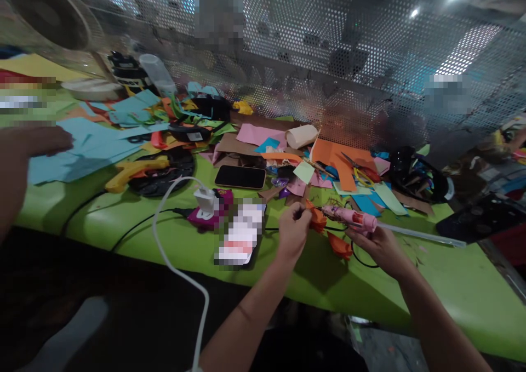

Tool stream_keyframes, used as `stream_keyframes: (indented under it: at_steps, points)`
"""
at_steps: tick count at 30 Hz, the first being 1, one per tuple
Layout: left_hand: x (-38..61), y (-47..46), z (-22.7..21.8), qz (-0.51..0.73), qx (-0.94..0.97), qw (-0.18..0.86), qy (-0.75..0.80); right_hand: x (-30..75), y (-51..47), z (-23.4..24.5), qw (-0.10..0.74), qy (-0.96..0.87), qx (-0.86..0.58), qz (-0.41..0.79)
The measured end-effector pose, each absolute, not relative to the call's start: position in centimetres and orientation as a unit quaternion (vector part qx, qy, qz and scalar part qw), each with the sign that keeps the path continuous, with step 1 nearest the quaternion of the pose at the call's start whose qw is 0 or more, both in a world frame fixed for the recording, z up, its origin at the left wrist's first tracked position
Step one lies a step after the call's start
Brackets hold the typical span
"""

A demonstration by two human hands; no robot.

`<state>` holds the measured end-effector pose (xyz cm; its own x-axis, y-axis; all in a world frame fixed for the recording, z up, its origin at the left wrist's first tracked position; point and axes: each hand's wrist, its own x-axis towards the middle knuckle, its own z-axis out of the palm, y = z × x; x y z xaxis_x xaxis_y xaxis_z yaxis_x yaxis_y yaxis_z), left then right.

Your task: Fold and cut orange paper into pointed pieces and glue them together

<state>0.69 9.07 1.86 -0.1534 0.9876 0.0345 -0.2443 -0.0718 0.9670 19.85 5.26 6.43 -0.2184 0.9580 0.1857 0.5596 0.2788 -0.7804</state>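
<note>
My left hand (292,230) is closed in a pinch on a small orange paper piece (315,217), held just above the green table (172,240). My right hand (380,246) grips a pink glue gun (351,217) whose nozzle points left at the orange piece. A clear glue stick (419,234) juts from the back of the gun to the right. Another orange paper piece (340,245) lies on the table below the gun.
A phone (240,177) lies face up behind; a second device (240,234) lies beside a white charger (205,199) with its cable. A yellow glue gun (133,172), blue sheets (86,147), scissors (357,169) and coloured scraps cover the table. Another person's arm (24,153) is at the left. A perforated metal screen (370,59) stands behind.
</note>
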Motion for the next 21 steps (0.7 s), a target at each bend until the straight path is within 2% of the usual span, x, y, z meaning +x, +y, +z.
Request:
stream_keyframes:
  at_steps: [21]
  points:
    - [0.73,9.07,1.91,0.625,0.391,0.515,0.437,20.32,4.78,6.75,0.322,-0.727,-0.543,0.271]
